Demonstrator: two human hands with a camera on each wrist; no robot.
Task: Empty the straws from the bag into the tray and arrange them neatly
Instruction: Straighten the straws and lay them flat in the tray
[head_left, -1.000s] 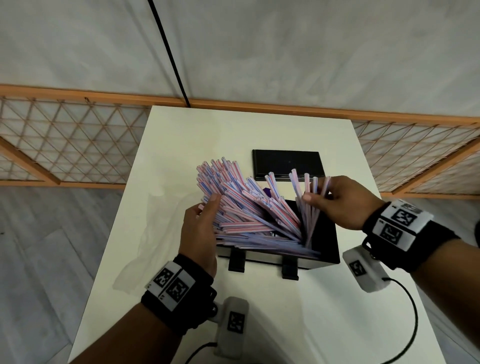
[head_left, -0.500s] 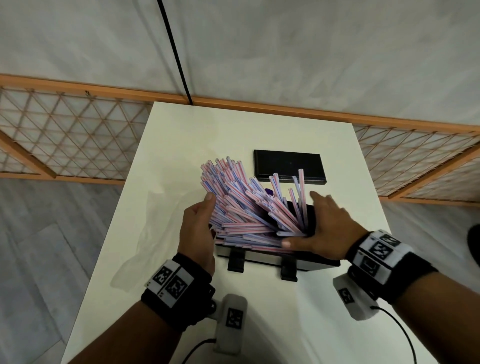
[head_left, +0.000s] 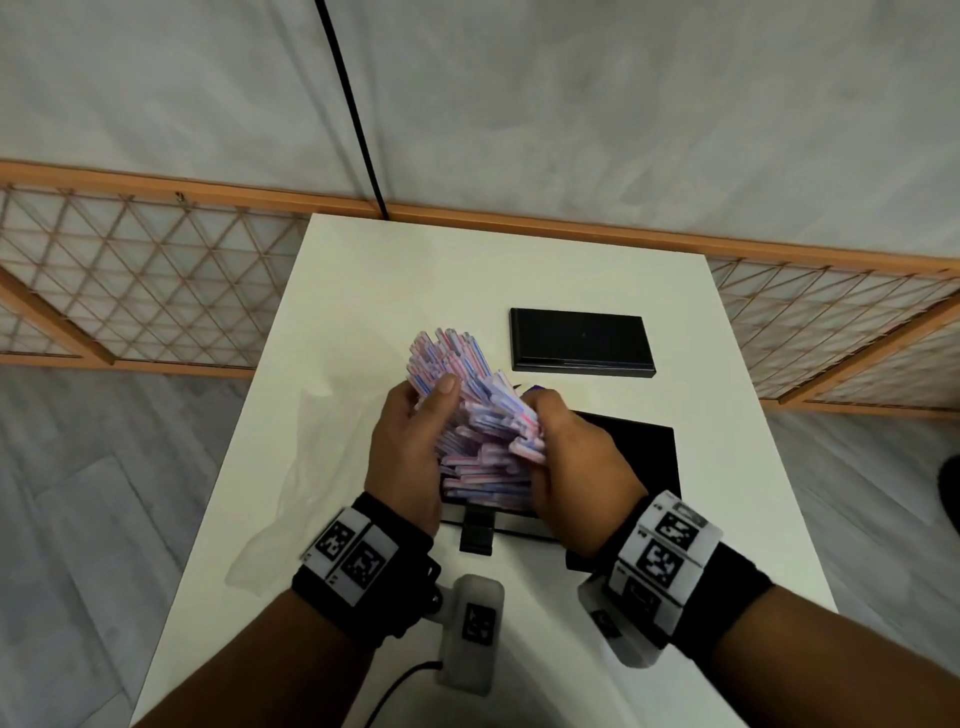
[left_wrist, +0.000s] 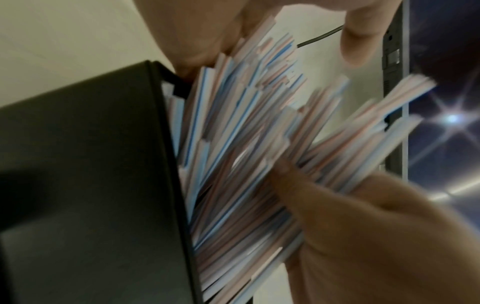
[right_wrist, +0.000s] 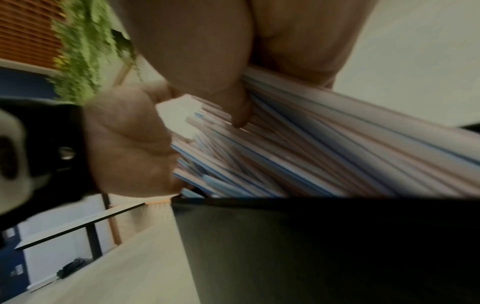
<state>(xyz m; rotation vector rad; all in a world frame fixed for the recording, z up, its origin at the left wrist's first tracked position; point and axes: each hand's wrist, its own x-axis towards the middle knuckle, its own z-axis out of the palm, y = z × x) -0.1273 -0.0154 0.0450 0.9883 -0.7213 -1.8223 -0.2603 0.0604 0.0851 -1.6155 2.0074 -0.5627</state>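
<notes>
A thick bundle of pink, blue and white straws (head_left: 470, 410) stands tilted in the left part of the black tray (head_left: 647, 457), fanning up and to the left. My left hand (head_left: 434, 415) cups the bundle's left side, its thumb lying over the top. My right hand (head_left: 537, 421) grips the right side, fingers curled round the straws. In the left wrist view the straws (left_wrist: 246, 148) rise beside the tray wall (left_wrist: 91, 164) between both hands. The right wrist view shows the straws (right_wrist: 324, 148) under my palm, above the tray rim (right_wrist: 311, 205).
A flat black lid (head_left: 582, 340) lies behind the tray on the white table (head_left: 519, 260). The limp clear plastic bag (head_left: 306, 467) lies to the left of my left hand. Two black clips (head_left: 475, 538) sit on the tray's near edge. A wooden lattice fence stands behind the table.
My right hand moved left from the tray's right part and closed round the straws, pushing them together. The fan has become a tighter bundle. My left hand stayed at the left side.
</notes>
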